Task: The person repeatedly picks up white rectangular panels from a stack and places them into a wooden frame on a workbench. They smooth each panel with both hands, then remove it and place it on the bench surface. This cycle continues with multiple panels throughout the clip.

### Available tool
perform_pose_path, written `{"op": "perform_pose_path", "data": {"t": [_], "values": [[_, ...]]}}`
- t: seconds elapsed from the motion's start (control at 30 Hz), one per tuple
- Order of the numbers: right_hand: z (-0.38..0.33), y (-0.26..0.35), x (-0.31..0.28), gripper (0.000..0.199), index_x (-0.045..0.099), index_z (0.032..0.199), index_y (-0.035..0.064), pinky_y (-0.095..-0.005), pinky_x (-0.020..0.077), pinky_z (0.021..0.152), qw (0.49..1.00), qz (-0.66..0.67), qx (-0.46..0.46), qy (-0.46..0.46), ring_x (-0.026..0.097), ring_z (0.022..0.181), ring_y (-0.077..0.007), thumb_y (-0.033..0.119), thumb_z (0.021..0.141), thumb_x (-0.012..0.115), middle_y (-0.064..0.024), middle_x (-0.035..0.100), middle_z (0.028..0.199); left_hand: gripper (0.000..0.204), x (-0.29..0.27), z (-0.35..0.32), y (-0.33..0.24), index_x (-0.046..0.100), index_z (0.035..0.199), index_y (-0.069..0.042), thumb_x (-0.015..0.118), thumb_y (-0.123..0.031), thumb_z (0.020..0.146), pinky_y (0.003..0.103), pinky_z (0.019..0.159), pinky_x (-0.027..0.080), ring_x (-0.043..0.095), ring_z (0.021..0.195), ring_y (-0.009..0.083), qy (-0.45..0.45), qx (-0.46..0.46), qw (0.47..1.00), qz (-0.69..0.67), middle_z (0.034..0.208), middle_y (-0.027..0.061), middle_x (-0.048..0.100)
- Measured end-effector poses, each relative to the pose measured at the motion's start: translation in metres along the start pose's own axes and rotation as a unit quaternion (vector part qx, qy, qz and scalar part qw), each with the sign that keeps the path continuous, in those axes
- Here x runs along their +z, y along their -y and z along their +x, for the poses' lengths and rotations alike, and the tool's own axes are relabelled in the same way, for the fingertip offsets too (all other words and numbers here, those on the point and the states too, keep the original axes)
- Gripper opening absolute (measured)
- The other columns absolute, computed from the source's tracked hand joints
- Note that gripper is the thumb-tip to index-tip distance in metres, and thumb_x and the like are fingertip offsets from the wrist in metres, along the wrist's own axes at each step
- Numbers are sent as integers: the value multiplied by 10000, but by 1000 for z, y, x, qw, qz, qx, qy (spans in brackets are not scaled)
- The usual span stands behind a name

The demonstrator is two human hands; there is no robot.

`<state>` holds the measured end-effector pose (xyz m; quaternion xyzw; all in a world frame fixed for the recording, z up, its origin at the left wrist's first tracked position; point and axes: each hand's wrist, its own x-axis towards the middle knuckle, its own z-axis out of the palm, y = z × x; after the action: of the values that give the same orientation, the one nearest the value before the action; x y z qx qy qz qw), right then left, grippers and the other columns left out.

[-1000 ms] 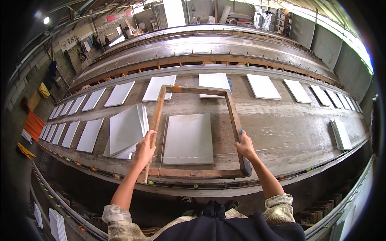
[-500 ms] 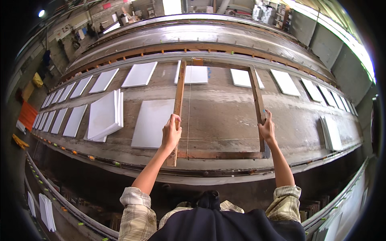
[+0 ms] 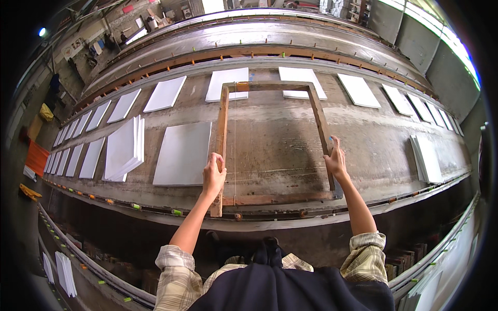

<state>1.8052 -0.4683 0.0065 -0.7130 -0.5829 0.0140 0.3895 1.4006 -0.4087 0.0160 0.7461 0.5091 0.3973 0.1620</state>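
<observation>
Both of my hands hold a large worn wooden frame over the long brown table, and the tabletop shows through its opening. My left hand wraps round the left bar, near its lower end. At the right bar, my right hand grips with thumb and fingers, the index finger pointing upward; something small and blue shows at that fingertip. A thin line runs down inside the left bar. Just left of the frame lies a flat white panel. The far bar overlaps two more white panels behind it.
White panels line the table in two rows. A leaning stack of them stands at left, another stack at right. Pegs and coloured clips run along the near rail. Another long table lies beyond; more panels sit at lower left.
The frame has come down and toward me, and slightly right relative to the near white panel, which its left bar no longer overlaps. Both hands keep their grip. My view has shifted a little.
</observation>
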Motion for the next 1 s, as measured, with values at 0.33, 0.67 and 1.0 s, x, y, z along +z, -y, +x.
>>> {"op": "perform_pose_path", "data": {"t": [0.33,0.67,1.0], "values": [[-13,-12,-41,732,287,1327,86,-462,425,822,988,-18,122,94,540,913,-415,-47,691,626,-239,562,887,349,25,-14,-32,391,900,-60,599,114,679,435,628,457,573,764,351,26,43,998,22,826,109,502],[-22,-22,-26,677,285,1339,32,-454,413,858,989,-135,4,54,510,947,-395,-27,719,548,-239,551,936,329,30,-17,-39,382,1017,-66,575,33,770,497,890,420,420,1126,499,153,63,976,142,1201,360,343],[-7,67,-33,742,268,1381,71,-468,302,1016,982,-185,-14,41,350,1243,-351,230,773,663,-191,380,1348,546,10,-2,-16,360,1235,-85,667,-160,789,512,1073,199,154,1344,417,107,41,993,-26,1377,254,272]]}}
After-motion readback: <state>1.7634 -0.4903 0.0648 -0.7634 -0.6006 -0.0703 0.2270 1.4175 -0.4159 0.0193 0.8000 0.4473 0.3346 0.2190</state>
